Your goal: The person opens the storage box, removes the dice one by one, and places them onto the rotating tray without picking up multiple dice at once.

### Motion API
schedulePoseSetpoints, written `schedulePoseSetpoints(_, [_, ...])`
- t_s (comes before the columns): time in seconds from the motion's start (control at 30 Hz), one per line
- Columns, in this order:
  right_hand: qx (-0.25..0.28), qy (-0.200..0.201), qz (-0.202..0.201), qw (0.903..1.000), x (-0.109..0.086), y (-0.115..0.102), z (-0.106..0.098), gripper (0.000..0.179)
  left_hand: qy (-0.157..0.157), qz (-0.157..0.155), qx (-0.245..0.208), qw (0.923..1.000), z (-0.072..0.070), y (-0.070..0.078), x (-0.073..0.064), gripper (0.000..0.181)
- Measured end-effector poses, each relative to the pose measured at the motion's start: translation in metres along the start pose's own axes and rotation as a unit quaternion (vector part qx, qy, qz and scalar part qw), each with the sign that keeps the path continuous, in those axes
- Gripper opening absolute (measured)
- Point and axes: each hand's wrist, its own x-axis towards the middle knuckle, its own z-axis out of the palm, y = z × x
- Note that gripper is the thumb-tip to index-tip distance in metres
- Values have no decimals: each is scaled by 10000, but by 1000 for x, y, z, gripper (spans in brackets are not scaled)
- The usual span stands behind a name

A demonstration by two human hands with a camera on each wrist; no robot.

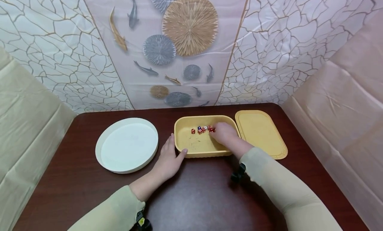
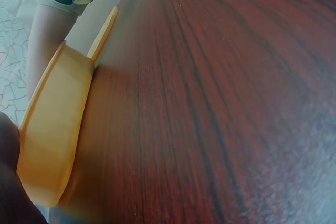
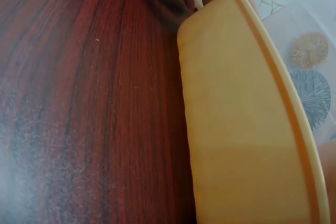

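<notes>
Behind the worktop [image 1: 191, 191], a patterned cloth [image 1: 190, 25] is seen. On the worktop's left, a round white tray [image 1: 128, 146] is set flat, apart from the left hand. Mid-back, a yellow box [image 1: 206, 154] is placed with its long axis running left-right. Right of it, a yellow lid [image 1: 263, 133] is laid at a slant; whether box and lid touch cannot be told.

Box end walls are split between the hands. The left hand [image 1: 168, 161] is rested against the outside of the left end, fingers straight, thumb laid at the near-left corner; nothing is gripped. By look, the box is being steadied there. The right hand [image 1: 224, 133] is reached in over the right end, fingers curled down to the dice [image 1: 203, 130]. Whether a die is pinched cannot be told: fingertips are partly hidden in the head view and not shown by the right wrist camera.

Key relation: the dice are strung roughly along the box's long axis, toward the far wall, leftward from the right fingertips. The right hand is clearly nearer; the left is outside the wall.

Box contents: mostly red dice, bunched, plus a blue die [image 1: 199, 128] on the far side of the bunch and a white die [image 1: 205, 128] near its middle. One lone red die [image 1: 193, 131] is set just apart at the left end. Exact count cannot be made.
</notes>
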Motion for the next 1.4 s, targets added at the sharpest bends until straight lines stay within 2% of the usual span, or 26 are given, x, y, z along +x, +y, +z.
schedulePoseSetpoints(0.17, [47, -6, -127, 9999, -3, 3, -1, 39, 47, 2, -52, 10000, 1, 1, 0, 86])
schedulePoseSetpoints(0.27, [281, 40, -132, 9995, -5, 5, -2, 43, 67, -7, -79, 9999, 2, 2, -1, 85])
schedulePoseSetpoints(0.43, [1034, 264, -212, 9941, -7, 10, -6, 37, 72, -15, -100, 9999, 2, 4, -2, 85])
schedulePoseSetpoints(0.57, [1418, 374, -277, 9888, -9, 11, -8, 34, 58, -40, -121, 9999, 2, 4, -2, 84])
schedulePoseSetpoints(0.97, [1889, 343, -341, 9808, -16, 11, -12, 35, 119, 38, -106, 9999, 1, 2, -3, 84])
schedulePoseSetpoints(1.13, [1979, 395, -351, 9788, -16, 4, -13, 37, 221, 178, -68, 9996, -7, 2, -11, 84])
schedulePoseSetpoints(1.4, [2042, 606, -526, 9756, -21, -12, -18, 38, 471, 595, 245, 9968, -33, 1, -27, 83])
